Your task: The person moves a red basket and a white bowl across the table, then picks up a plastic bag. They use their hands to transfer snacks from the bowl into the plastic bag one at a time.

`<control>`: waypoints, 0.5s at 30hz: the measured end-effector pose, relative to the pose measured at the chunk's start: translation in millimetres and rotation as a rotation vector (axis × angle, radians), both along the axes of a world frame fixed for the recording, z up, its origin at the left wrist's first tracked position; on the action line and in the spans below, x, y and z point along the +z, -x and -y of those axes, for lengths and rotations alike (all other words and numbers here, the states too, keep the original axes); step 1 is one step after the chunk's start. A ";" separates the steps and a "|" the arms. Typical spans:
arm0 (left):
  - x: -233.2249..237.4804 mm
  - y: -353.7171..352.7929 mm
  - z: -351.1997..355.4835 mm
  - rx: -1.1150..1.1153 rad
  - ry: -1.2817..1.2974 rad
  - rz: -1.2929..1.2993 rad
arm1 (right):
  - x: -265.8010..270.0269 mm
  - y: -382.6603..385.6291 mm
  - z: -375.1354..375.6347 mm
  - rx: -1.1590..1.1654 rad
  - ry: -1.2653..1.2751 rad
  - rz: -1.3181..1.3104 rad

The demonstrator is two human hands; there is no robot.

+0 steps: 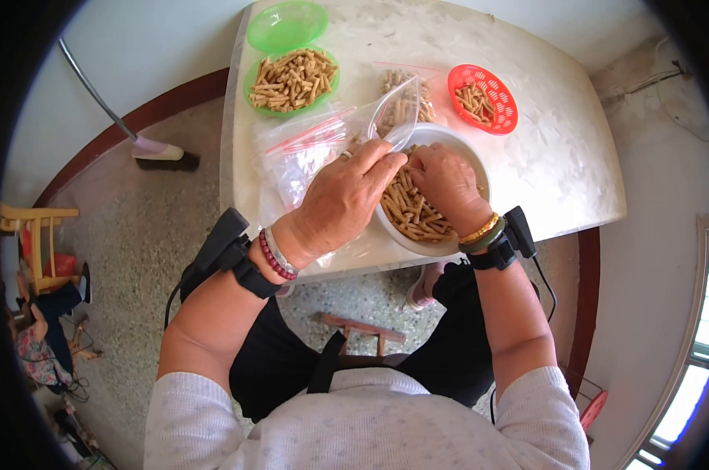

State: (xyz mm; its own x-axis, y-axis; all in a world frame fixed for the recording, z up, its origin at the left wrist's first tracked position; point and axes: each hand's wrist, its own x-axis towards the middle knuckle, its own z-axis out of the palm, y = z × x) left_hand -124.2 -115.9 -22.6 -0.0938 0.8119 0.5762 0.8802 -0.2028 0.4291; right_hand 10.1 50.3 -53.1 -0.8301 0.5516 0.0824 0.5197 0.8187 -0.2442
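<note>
The speckled grey stone floor (143, 258) is the largest thing, and on its left side are a yellow wooden chair (50, 223), another person (37, 348) in a flowered top, and a broom (162, 154) with dark bristles. The pale, smooth tabletop (562, 164) with rounded corners carries the rest.

At its near edge is a deep, round white bowl (484, 160), partly filled with short, rough brown sticks (415, 215). The hands hide a part of its inside. At the far left, a shallow green plate (270, 112) bears a heap of similar sticks, and just beyond it is a glossy green dish (288, 26). To the right of them, beyond the bowl, is a red plastic basket (509, 106) with small holes, holding fewer sticks.

Thin, shiny flat zip bags (299, 168) with red lines lie left of the bowl. A filled clear bag (397, 84) lies beyond it, partly covered by the open clear bag (404, 119).

The left hand (342, 200) pinches this open bag between thumb and fingers, at the bowl's left side. The right hand (448, 184) is inside the bowl, fingers bent together at the sticks; I cannot tell if it grips any.
</note>
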 end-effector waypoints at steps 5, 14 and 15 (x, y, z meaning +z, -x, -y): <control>0.0 2.6 -1.7 -0.005 -0.029 0.124 | 32.5 -2.6 5.9 0.095 0.477 -0.209; 3.6 -3.5 -2.4 0.017 0.063 0.197 | 52.2 -16.4 18.9 0.271 0.610 -0.353; 3.1 -3.9 -3.1 0.014 0.064 0.196 | 53.0 -16.9 19.7 0.268 0.609 -0.355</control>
State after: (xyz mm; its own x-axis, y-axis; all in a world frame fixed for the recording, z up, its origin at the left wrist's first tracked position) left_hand -120.3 -112.8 -19.5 -0.2102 0.8440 0.4934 0.7813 -0.1584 0.6037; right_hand 27.0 30.6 -0.1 -0.9228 0.3677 0.1151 0.1272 0.5727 -0.8098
